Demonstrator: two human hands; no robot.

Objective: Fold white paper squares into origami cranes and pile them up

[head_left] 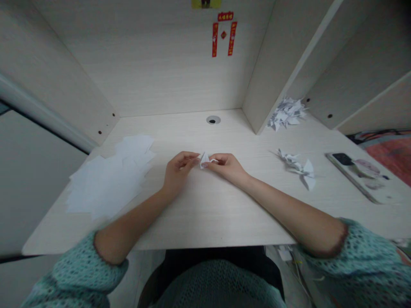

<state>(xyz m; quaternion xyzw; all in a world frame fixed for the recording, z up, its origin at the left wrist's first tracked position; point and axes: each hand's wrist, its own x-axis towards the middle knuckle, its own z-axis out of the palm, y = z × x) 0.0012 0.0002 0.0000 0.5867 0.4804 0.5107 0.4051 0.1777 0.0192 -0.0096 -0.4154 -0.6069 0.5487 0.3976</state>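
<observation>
A small folded piece of white paper (pixel 204 158), pointed at the top like a paper crane, is held just above the middle of the desk. My left hand (pixel 181 166) pinches its left side between thumb and fingers. From the other side, my right hand (pixel 228 165) grips it the same way, with a thin white tip showing by the fingers. The fingertips hide parts of the paper. Left of my hands lies a spread pile of white paper sheets (pixel 109 177). Several folded paper cranes (pixel 297 166) lie to the right.
A heap of folded white paper pieces (pixel 287 113) sits behind the upright divider (pixel 276 72). At the right lies a phone (pixel 356 175). A round cable hole (pixel 213 120) is set in the desk (pixel 205 214) near the back panel, which carries red paper decorations (pixel 224 35).
</observation>
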